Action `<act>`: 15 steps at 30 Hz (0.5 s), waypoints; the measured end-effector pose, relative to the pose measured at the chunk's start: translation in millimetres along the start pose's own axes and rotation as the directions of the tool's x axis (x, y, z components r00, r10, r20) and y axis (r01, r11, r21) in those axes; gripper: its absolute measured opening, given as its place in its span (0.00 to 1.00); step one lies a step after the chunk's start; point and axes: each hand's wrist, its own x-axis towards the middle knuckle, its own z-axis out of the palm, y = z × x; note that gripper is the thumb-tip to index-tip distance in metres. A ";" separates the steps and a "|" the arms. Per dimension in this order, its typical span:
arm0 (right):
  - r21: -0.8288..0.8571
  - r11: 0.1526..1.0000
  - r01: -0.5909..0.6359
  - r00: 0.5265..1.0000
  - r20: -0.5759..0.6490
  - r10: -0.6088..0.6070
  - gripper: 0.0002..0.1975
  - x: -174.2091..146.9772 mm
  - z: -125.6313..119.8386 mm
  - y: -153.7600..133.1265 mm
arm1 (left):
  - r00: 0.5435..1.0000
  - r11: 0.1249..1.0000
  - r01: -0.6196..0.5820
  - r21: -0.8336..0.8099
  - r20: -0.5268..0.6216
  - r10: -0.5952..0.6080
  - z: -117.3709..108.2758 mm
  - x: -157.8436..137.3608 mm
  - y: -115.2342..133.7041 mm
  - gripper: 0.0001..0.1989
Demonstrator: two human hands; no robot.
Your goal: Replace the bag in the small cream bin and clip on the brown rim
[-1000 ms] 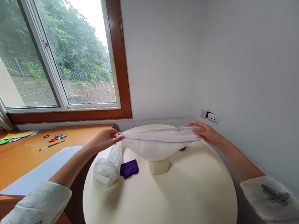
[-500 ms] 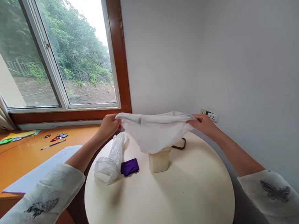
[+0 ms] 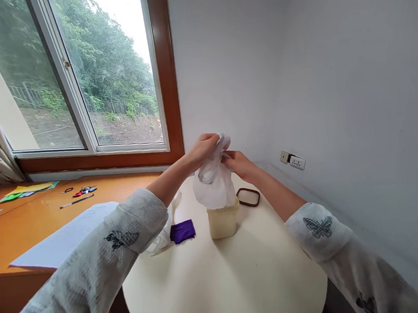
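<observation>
Both of my hands are closed on the gathered top of a white plastic bag. My left hand pinches its upper end, and my right hand grips it slightly lower on the right. The bag's lower part bulges just over a cream square plastic bin on the round table; whether it reaches inside is hidden. A brown rounded frame lies behind the bin to the right. Left of the bin is a folded purple cloth, beside a crumpled clear plastic bag partly hidden by my left forearm.
The round cream table stands before me. To the left is an orange desk with a paper sheet, a pen, keys and coloured papers. A wall socket is at the right, behind the table.
My hands have come together from wide apart, and the bag once stretched between them is now bunched above the bin. My left forearm now covers part of the clear bag.
</observation>
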 end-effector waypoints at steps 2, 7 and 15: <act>0.015 0.999 -0.031 0.992 -0.119 0.032 0.07 4.5 2.6 4.2 | 0.988 0.991 -0.112 0.077 0.115 0.103 5.1 -7.1 4.5 0.11; 0.068 0.995 -0.076 0.958 -0.271 0.092 0.06 13.4 -3.3 16.6 | 0.961 0.956 -0.269 0.114 -0.034 0.274 6.0 -37.5 -29.1 0.23; 0.245 0.960 -0.134 0.891 -0.394 0.225 0.07 22.7 -11.7 34.3 | 0.961 0.962 0.142 0.232 -0.265 -0.078 43.2 -108.2 -163.3 0.52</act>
